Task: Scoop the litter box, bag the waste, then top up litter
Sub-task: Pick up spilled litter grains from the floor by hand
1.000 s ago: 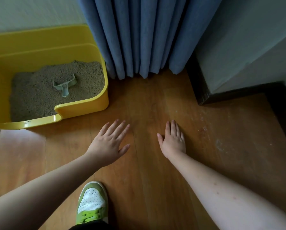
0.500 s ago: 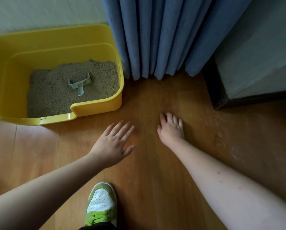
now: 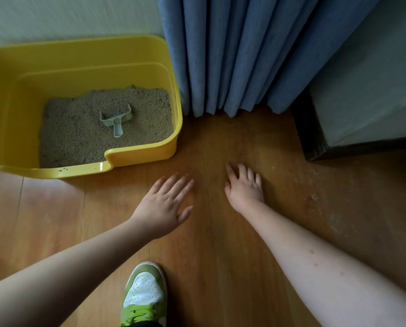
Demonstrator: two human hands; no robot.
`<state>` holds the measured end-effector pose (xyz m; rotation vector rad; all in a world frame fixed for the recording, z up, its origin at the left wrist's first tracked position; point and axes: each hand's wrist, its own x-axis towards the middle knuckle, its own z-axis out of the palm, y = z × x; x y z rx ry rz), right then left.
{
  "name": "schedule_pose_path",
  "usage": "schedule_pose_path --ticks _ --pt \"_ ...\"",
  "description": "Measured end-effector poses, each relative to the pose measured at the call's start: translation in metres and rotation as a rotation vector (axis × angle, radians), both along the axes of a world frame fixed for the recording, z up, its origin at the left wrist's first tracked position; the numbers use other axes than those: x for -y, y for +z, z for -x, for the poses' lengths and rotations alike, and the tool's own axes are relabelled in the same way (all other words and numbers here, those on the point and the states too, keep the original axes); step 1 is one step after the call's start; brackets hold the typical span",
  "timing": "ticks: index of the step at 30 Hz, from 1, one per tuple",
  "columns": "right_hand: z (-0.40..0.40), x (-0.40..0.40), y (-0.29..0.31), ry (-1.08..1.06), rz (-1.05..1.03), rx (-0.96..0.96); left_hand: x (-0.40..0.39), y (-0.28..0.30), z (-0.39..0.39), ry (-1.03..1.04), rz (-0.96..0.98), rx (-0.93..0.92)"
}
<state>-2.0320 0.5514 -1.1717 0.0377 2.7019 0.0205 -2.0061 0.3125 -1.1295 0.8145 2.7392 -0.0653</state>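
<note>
My left hand (image 3: 162, 207) is spread flat, palm down, over the wooden floor (image 3: 232, 267) just in front of the yellow litter box (image 3: 140, 152), off its near right corner, fingers apart and holding nothing. My right hand (image 3: 244, 188) is a little farther from the litter box on that same side, also palm down with the fingers loosely splayed and empty; its fingertips look to be touching the floor, though I cannot tell how firmly. The two hands are near each other but not touching. Inside the litter box, grey-beige litter (image 3: 79, 135) covers the bottom, piled toward the back right, and a small pale green scoop (image 3: 117, 120) lies on top of it, handle pointing toward the box's lowered front edge. Blue curtains (image 3: 232, 55) hang just beside the litter box's right wall, reaching the floor. My green and white shoe (image 3: 144, 298) stands on the floor well in front of the litter box, below my left forearm.
</note>
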Motion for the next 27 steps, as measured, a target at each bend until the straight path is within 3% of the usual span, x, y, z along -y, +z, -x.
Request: schedule_pose_path --ticks 19,27 --pt "0.000 -0.007 0.000 0.059 0.011 -0.188 -0.003 0.008 0.005 0.025 -0.003 -0.002" --pt "0.005 -0.010 -0.005 -0.021 0.059 -0.224 -0.001 0.007 0.006 0.012 -0.006 0.017"
